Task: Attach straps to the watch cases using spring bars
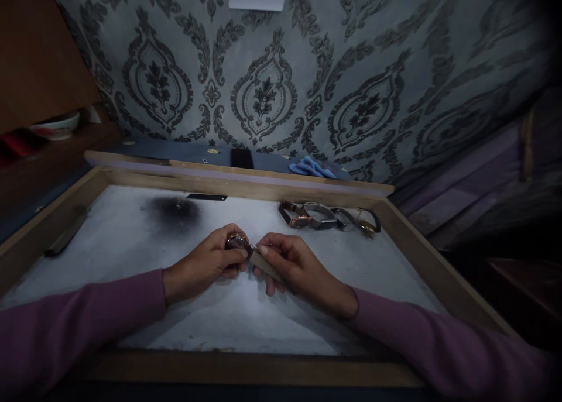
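Near the middle of the white-bottomed wooden tray (259, 360), my left hand (213, 258) grips a round, dark-faced watch (236, 242) between thumb and fingers. Close against it on the right, my right hand (292, 261) is closed on a flat brownish strap (266, 266) that slants down from the watch. A small shiny metal part shows between the watch and my right fingertips. Whether the strap is joined to the watch cannot be made out. Several watches (322, 216) lie in a row at the tray's back right.
A dark flat piece (206, 197) lies by the back edge, beside a black smudge. At the left is a long dark strip (65, 232). Beyond the rim are a blue cloth (311, 167) and a black object (242, 158). A bowl (57, 126) stands on a shelf.
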{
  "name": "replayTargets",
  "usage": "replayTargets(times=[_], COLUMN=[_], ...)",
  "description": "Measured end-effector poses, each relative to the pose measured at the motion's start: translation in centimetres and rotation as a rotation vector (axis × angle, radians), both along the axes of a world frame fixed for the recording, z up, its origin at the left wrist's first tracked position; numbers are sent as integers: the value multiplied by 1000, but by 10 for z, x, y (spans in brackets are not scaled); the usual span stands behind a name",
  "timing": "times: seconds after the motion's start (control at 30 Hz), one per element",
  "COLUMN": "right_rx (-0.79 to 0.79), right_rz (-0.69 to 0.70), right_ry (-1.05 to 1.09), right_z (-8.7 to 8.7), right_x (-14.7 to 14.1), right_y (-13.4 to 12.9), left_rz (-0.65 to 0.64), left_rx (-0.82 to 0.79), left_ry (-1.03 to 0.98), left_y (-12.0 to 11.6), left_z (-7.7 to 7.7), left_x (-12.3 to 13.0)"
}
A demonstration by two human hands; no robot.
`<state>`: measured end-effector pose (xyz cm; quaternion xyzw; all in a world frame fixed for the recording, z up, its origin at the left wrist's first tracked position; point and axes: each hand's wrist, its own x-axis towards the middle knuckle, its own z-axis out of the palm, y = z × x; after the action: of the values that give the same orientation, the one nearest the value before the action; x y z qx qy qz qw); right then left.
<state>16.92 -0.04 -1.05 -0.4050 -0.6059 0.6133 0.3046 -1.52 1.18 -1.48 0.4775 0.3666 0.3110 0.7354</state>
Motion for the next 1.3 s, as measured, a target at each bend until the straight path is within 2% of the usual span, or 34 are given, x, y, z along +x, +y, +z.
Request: replayTargets(times=[1.3], right_rx=[76], right_rz=[-3], right_ry=[-38], right_z=[2], right_x=[-1], right_y=[-1], left_rz=[5], left_rx=[3], left_ry=[-10], left_y=[2], left_z=[-3], left_x=[0])
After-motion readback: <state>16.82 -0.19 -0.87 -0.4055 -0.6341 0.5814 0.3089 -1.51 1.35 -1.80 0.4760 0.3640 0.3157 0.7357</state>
